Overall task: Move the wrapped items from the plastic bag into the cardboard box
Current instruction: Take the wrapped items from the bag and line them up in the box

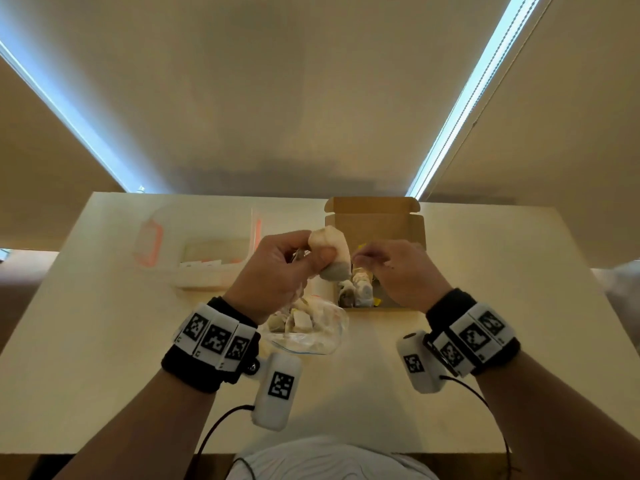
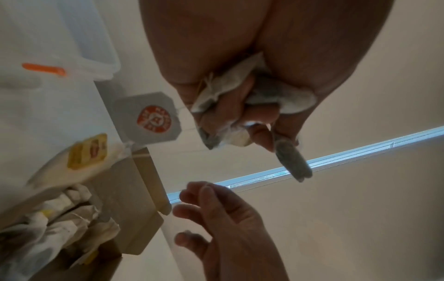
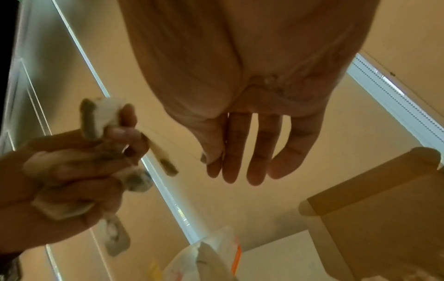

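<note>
My left hand (image 1: pixel 304 258) is raised over the table and grips a bunch of white wrapped tea bags (image 1: pixel 330 251), just left of the open cardboard box (image 1: pixel 374 220). In the left wrist view the bags (image 2: pixel 254 102) are bunched in my fingers and a grey tag with a red logo (image 2: pixel 151 117) dangles from them. My right hand (image 1: pixel 367 259) hovers over the box, fingers relaxed and holding nothing (image 3: pixel 240 167). Several wrapped bags (image 1: pixel 360 289) lie inside the box. The clear plastic bag (image 1: pixel 311 327) lies below my left wrist, with more bags in it.
A clear plastic container (image 1: pixel 207 261) with orange latches stands left of the box, its lid (image 1: pixel 152 237) leaning behind it. The box's lid flap (image 1: pixel 374 206) stands up at the far side. Cables run from my wrist cameras toward the table's near edge (image 1: pixel 346 452).
</note>
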